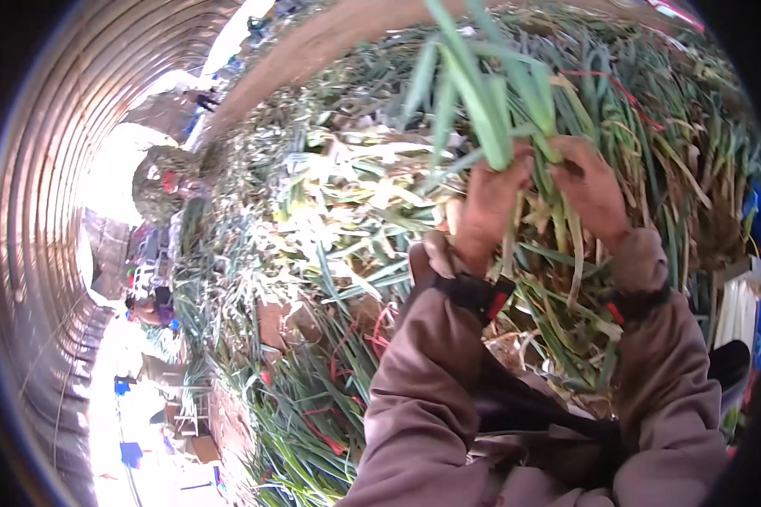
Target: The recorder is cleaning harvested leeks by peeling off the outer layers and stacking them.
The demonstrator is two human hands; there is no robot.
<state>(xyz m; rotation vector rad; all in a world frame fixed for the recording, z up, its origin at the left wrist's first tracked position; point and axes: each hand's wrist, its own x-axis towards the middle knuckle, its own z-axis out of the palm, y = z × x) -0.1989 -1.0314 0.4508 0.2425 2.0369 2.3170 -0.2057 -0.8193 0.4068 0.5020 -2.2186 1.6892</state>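
Observation:
Long-leaved green onion or leek stalks stand up between my two hands at the upper right. My left hand is closed around the leaves from the left. My right hand grips leaves of the same plants from the right, its fingertips near those of the left. Below the hands hang the paler lower stems and some yellowed leaves. The roots cannot be made out. Black straps with red parts circle both sleeves near the wrists.
A heap of trimmed leaves spreads to the left. Rows of unworked-looking stalks lie at the right. Bundles with red ties lie at lower left. A white slatted crate is beside my right arm. Far left, a person is under the arched roof.

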